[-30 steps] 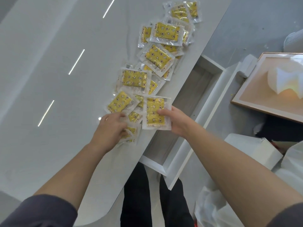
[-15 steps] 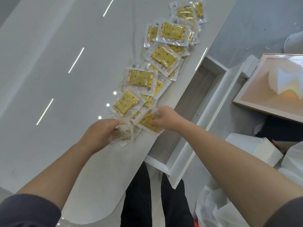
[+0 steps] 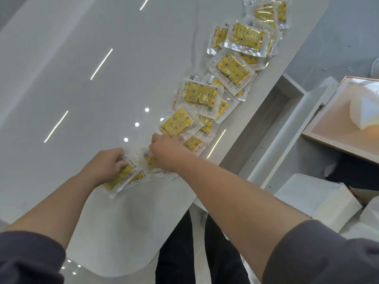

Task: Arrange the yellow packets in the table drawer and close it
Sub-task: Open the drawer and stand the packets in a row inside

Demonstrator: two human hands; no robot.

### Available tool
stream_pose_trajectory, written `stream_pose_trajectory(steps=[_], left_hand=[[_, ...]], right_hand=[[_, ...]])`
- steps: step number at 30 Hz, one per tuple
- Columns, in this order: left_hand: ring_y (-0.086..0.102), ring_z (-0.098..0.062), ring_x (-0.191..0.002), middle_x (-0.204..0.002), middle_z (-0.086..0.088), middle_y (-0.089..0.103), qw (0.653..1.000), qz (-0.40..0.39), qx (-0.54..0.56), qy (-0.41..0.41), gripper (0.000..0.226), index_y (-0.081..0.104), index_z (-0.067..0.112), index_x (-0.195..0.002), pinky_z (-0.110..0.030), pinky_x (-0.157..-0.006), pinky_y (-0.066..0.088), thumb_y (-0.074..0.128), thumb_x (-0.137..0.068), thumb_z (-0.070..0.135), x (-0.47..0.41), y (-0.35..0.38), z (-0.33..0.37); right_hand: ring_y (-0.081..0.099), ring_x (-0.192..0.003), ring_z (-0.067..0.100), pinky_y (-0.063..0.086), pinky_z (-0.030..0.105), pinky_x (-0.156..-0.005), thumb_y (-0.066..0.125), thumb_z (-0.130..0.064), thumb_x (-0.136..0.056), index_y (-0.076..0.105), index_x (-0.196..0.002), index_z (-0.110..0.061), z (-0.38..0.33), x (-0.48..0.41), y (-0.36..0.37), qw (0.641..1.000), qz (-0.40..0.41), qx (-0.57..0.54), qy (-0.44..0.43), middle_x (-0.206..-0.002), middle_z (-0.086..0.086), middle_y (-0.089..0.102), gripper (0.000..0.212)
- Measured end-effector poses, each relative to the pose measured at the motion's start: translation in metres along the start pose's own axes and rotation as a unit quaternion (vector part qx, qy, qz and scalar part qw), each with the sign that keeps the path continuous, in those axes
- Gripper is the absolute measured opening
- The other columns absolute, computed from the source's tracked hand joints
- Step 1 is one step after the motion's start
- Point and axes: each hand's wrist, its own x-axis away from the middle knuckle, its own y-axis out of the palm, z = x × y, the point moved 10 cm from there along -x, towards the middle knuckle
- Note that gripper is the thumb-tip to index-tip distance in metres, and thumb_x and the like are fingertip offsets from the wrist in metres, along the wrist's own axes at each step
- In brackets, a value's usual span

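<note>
Several yellow packets (image 3: 200, 94) in clear wrappers lie in an overlapping line along the right side of the white table (image 3: 82, 83). My left hand (image 3: 104, 166) grips a small stack of packets (image 3: 121, 177) at the near end of the line. My right hand (image 3: 168, 152) lies just right of it, its fingers curled on a packet (image 3: 150, 161) that overlaps that stack. The open drawer (image 3: 264, 130) sticks out below the table's right edge, and the part of its inside that shows holds no packets.
A wooden-framed tray (image 3: 332, 128) with white paper stands right of the drawer. White boxes (image 3: 315, 199) and plastic bags lie on the floor at lower right. My dark-trousered legs (image 3: 196, 253) stand at the table's rounded near end.
My right hand has carried its packet left from beside the drawer onto the stack under my left hand. The left hand has drawn that stack slightly toward me.
</note>
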Motion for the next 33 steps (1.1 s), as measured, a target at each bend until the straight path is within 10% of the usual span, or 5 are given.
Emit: stream_pose_trajectory(steps=[7, 15, 19, 26, 33], left_hand=[[0.049, -0.021, -0.063, -0.071, -0.010, 0.055, 0.994, 0.032, 0.099, -0.034, 0.029, 0.050, 0.003, -0.073, -0.029, -0.052, 0.034, 0.064, -0.090, 0.022, 0.009, -0.003, 0.003], [0.062, -0.019, -0.091, -0.103, 0.001, 0.064, 0.937, 0.029, 0.346, -0.030, 0.023, 0.059, 0.019, -0.099, -0.033, -0.075, 0.050, 0.074, -0.082, 0.022, 0.041, 0.016, 0.101], [0.047, -0.012, -0.120, -0.130, 0.008, 0.048, 0.936, -0.023, 0.351, 0.004, 0.048, 0.055, 0.024, -0.129, -0.028, -0.097, 0.039, 0.072, -0.085, 0.019, 0.043, 0.068, 0.190], [0.065, -0.019, -0.081, -0.084, 0.002, 0.066, 0.921, -0.025, 0.374, -0.105, 0.009, 0.063, 0.025, -0.080, -0.032, -0.070, 0.052, 0.066, -0.088, 0.026, 0.019, 0.209, 0.248], [0.056, -0.021, -0.099, -0.114, -0.006, 0.057, 0.717, 0.113, 0.592, -0.350, 0.028, 0.051, 0.010, -0.127, -0.031, -0.082, 0.046, 0.050, -0.099, 0.013, 0.013, 0.302, 0.203]], right_hand=[[0.047, -0.077, 0.023, 0.030, 0.031, -0.068, 0.047, -0.005, -0.086, 0.043, -0.091, -0.014, 0.004, 0.017, -0.012, 0.997, 0.010, -0.079, 0.003, -0.069, -0.001, 0.042, 0.011], [0.052, -0.120, 0.020, 0.047, 0.032, -0.095, 0.067, -0.024, -0.088, 0.038, -0.141, -0.016, 0.138, 0.136, -0.019, 0.887, 0.048, -0.420, 0.185, -0.134, 0.002, 0.051, 0.061], [0.067, -0.097, 0.015, 0.058, 0.033, -0.083, 0.072, -0.017, -0.084, 0.043, -0.133, -0.029, 0.206, 0.193, 0.026, 0.820, 0.005, -0.523, 0.234, -0.126, -0.003, 0.056, 0.058], [0.070, -0.089, 0.017, 0.058, 0.031, -0.078, 0.072, -0.016, -0.085, 0.064, -0.101, -0.018, 0.299, 0.219, 0.103, 0.781, -0.015, -0.541, 0.311, -0.099, 0.002, 0.070, 0.018], [0.062, -0.103, 0.021, 0.052, 0.033, -0.088, 0.061, -0.021, -0.094, 0.051, -0.130, -0.010, 0.309, 0.140, 0.147, 0.823, -0.005, -0.495, 0.280, -0.121, 0.007, 0.062, 0.039]])
